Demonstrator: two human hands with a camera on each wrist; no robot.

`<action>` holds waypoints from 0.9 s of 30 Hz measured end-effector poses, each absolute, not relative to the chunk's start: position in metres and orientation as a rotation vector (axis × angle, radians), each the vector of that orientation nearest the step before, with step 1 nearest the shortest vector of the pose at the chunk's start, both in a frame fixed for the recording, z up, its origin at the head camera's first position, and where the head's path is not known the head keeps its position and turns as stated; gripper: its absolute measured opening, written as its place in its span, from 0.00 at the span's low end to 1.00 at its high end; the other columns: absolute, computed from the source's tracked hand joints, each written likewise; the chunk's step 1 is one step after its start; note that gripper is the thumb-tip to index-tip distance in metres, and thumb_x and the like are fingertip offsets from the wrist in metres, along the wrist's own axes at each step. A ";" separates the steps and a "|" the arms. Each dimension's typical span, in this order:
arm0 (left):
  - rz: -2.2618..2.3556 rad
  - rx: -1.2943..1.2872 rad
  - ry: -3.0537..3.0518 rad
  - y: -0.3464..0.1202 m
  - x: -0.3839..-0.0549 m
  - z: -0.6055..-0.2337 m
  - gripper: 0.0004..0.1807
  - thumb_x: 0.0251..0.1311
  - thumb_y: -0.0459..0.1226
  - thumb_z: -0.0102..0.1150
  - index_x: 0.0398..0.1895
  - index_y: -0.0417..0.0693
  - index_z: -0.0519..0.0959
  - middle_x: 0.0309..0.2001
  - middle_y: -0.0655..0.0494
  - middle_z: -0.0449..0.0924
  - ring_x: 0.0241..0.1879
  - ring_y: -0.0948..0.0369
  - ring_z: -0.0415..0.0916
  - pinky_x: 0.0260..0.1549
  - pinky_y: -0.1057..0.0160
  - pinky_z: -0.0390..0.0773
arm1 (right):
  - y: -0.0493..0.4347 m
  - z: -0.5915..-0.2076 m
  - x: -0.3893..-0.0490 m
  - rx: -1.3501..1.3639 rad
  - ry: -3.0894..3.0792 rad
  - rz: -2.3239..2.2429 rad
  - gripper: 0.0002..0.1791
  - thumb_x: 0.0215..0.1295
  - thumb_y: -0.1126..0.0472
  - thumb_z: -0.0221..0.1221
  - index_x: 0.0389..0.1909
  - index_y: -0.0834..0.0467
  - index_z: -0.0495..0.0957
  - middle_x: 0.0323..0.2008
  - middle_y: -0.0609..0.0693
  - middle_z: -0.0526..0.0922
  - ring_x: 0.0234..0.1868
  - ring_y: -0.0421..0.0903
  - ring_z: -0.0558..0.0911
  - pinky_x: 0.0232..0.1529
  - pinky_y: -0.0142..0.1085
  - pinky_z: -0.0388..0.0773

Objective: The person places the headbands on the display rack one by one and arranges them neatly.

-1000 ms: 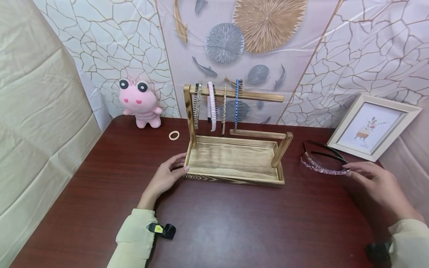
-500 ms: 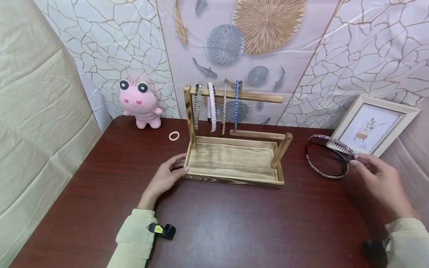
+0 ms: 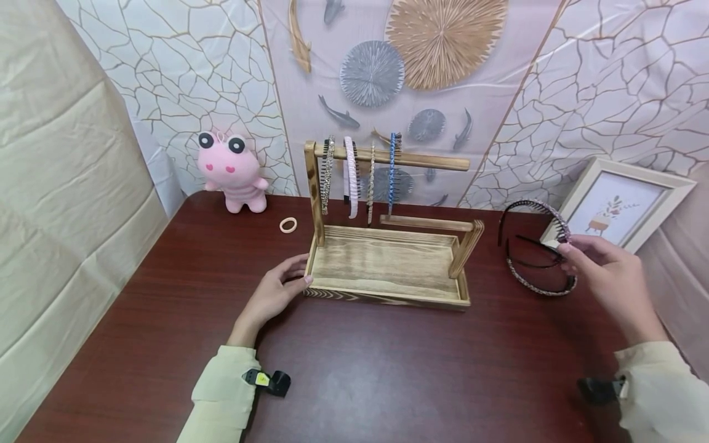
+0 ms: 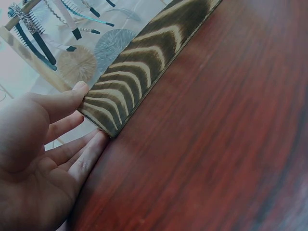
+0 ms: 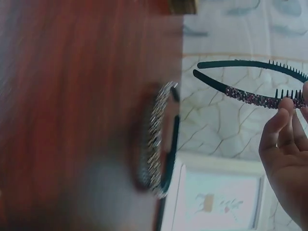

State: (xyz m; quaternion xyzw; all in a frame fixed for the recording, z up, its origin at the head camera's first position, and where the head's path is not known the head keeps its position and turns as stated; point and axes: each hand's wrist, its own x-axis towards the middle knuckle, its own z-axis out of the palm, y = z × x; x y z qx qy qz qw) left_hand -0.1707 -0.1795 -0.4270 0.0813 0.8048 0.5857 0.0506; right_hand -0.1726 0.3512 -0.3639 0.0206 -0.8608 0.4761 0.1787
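Note:
My right hand (image 3: 617, 286) pinches a pink-purple glitter headband (image 5: 250, 97) between thumb and fingers. The band is raised in the air, its comb teeth and dark ends showing in the right wrist view. Below it, a second glitter headband (image 3: 534, 285) lies on the table, in silvery tones. My left hand (image 3: 274, 294) holds the left end of a wooden stand (image 3: 382, 258), thumb at the front corner (image 4: 103, 108) and fingers along the side. On the stand's upper bar (image 3: 432, 161) hang several headbands, among them a pale pink one (image 3: 352, 178) and a blue one (image 3: 392, 175).
A white picture frame (image 3: 672, 183) leans at the back right, close behind the headbands. A pink plush toy (image 3: 235, 175) stands at the back left. Near the stand's left post lies a small peach ring (image 3: 288, 225). The stand has a lower bar (image 3: 426, 221) at right.
My right hand has lifted the pink-purple headband up and slightly left, apart from the silvery one, which stays on the table. The left hand and stand have not moved.

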 end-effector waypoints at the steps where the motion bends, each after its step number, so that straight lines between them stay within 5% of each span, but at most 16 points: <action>1: 1.784 0.246 2.449 -0.179 -0.171 -0.427 0.29 0.66 0.31 0.60 0.70 0.37 0.67 0.59 0.33 0.75 0.60 0.43 0.74 0.48 0.64 0.75 | 0.348 -0.362 -0.174 0.071 -2.432 1.359 0.08 0.67 0.63 0.63 0.46 0.52 0.83 0.29 0.31 0.86 0.25 0.29 0.83 0.28 0.20 0.76; 14: 1.789 0.262 2.457 -0.179 -0.172 -0.429 0.29 0.66 0.30 0.60 0.69 0.35 0.67 0.59 0.31 0.75 0.59 0.42 0.74 0.47 0.68 0.76 | 0.302 -0.323 -0.197 0.187 -2.311 1.568 0.08 0.67 0.65 0.63 0.45 0.57 0.80 0.32 0.36 0.88 0.25 0.33 0.84 0.30 0.23 0.79; 27: 1.827 0.255 2.456 -0.187 -0.187 -0.461 0.29 0.65 0.37 0.64 0.69 0.48 0.71 0.59 0.41 0.77 0.59 0.48 0.76 0.49 0.64 0.77 | 0.250 -0.300 -0.213 0.440 -2.054 1.935 0.12 0.62 0.75 0.62 0.45 0.61 0.79 0.33 0.47 0.86 0.27 0.39 0.86 0.34 0.27 0.82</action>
